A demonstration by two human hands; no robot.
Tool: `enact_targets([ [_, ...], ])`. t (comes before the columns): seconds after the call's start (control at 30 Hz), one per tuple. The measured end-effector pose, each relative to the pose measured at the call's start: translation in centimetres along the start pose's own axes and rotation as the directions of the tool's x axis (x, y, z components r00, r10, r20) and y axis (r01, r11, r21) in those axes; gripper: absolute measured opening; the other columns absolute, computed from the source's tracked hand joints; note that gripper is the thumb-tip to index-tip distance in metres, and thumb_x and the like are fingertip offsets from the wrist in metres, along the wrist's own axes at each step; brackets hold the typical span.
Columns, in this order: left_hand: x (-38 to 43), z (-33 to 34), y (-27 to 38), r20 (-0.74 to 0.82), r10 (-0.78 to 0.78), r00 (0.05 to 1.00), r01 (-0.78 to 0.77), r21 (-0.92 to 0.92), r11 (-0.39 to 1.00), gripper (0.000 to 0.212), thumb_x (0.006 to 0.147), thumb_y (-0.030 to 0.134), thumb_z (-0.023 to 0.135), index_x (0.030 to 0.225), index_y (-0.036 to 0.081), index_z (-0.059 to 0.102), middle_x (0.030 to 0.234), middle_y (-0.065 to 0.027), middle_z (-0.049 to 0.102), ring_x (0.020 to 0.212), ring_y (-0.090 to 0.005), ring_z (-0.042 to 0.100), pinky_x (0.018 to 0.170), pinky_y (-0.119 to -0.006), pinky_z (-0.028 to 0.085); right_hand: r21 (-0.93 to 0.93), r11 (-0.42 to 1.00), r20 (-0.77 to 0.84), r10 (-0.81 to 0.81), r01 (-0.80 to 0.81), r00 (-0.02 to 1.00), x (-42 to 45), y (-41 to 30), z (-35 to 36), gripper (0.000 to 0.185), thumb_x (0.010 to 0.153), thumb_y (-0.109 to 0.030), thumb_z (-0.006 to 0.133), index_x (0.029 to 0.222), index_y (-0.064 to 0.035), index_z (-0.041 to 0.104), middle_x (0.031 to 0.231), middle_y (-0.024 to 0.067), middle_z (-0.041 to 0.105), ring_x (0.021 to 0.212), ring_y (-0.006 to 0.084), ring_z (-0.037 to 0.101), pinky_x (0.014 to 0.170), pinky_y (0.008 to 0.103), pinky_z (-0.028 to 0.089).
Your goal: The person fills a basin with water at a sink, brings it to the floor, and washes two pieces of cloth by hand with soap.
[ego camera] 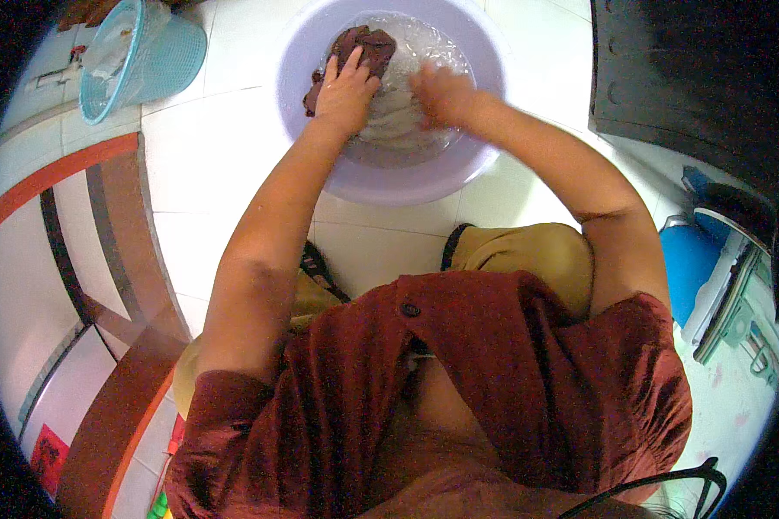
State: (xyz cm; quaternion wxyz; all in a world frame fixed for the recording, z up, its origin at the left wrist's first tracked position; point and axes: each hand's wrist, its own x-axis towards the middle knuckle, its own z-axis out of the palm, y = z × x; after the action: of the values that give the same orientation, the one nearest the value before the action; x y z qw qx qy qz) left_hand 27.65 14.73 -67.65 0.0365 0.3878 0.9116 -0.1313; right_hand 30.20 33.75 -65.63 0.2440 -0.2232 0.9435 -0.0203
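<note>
A round pale purple plastic basin [396, 185] stands on the tiled floor, with clear, bubbly water [399, 123] inside. Dark brown cloth [378, 47] lies bunched at the basin's left side, partly in the water. My left hand [348, 94] rests on top of this cloth, fingers spread. Over the right part of the water is my right hand [445, 96], blurred by motion. Its fingers look curled, but whether they hold anything is not visible.
A light blue plastic basket [169, 61] with a clear liner stands at upper left. Along the left runs a brown-edged structure [123, 214]. A dark cabinet-like object [655, 78] is at upper right. Below it, a blue object [691, 269] and other items stand. My knee [526, 259] is below the basin.
</note>
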Motion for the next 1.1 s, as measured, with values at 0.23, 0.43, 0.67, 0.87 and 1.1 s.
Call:
enact_targets([
  [0.23, -1.2, 0.1, 2.4, 0.421, -0.212, 0.882, 0.339, -0.255, 0.905, 0.026, 0.077, 0.025, 0.054, 0.094, 0.005, 0.057, 0.097, -0.0141, 0.061, 0.091, -0.0275, 0.060, 0.083, -0.043, 0.043, 0.298, 0.954, -0.057, -0.026, 0.042, 0.998, 1.6, 2.1, 4.2, 0.047, 0.073, -0.010, 0.055, 0.119, -0.0100, 0.045, 0.112, 0.0221, 0.051, 0.091, 0.0368, 0.056, 0.079, 0.0410, 0.047],
  [0.43, -2.0, 0.5, 4.1, 0.449, -0.379, 0.809, 0.587, -0.652, 0.479, 0.047, 0.074, 0.035, 0.062, 0.104, 0.001, 0.048, 0.092, -0.0218, 0.059, 0.090, -0.0341, 0.059, 0.077, -0.042, 0.046, 0.434, 0.890, -0.284, -0.014, 0.142, 0.959, 4.0, 5.0, 0.1, 0.028, 0.072, -0.015, 0.056, 0.098, -0.0070, 0.061, 0.092, 0.0179, 0.061, 0.088, 0.0337, 0.058, 0.077, 0.0397, 0.047],
  [0.67, -0.5, -1.9, 1.6, -0.088, -0.409, 0.908, 0.102, -0.902, 0.419, 0.068, 0.065, 0.021, 0.073, 0.119, -0.001, 0.040, 0.114, -0.0168, 0.049, 0.113, -0.0285, 0.044, 0.093, -0.038, 0.038, 0.805, 0.502, -0.303, -0.110, 0.316, 0.947, -1.7, 3.0, -11.9, 0.032, 0.082, -0.018, 0.056, 0.107, 0.0022, 0.055, 0.092, 0.0144, 0.060, 0.085, 0.0214, 0.057, 0.075, 0.0278, 0.047],
  [0.87, -0.5, -4.0, 0.2, 0.090, -0.337, 0.937, -0.265, -0.441, -0.857, 0.065, 0.076, 0.030, 0.066, 0.129, 0.007, 0.036, 0.130, -0.0097, 0.041, 0.121, -0.0246, 0.036, 0.105, -0.041, 0.025, 0.801, -0.019, -0.599, -0.014, 0.599, 0.800, -0.8, 3.3, -11.1, 0.024, 0.076, -0.007, 0.051, 0.096, 0.0034, 0.059, 0.105, 0.0101, 0.056, 0.096, 0.0153, 0.051, 0.084, 0.0267, 0.040],
  [1.1, 0.4, -5.4, -1.8, 0.102, -0.311, 0.945, -0.300, -0.107, -0.948, 0.042, 0.087, 0.023, 0.049, 0.123, 0.004, 0.042, 0.125, -0.0135, 0.045, 0.117, -0.0270, 0.042, 0.102, -0.044, 0.030, 0.101, 0.604, -0.909, -0.268, 0.790, 0.321, 1.1, -0.5, -6.0, 0.039, 0.078, -0.029, 0.060, 0.113, -0.0136, 0.053, 0.125, 0.0118, 0.037, 0.113, 0.0306, 0.039, 0.094, 0.0447, 0.031],
])
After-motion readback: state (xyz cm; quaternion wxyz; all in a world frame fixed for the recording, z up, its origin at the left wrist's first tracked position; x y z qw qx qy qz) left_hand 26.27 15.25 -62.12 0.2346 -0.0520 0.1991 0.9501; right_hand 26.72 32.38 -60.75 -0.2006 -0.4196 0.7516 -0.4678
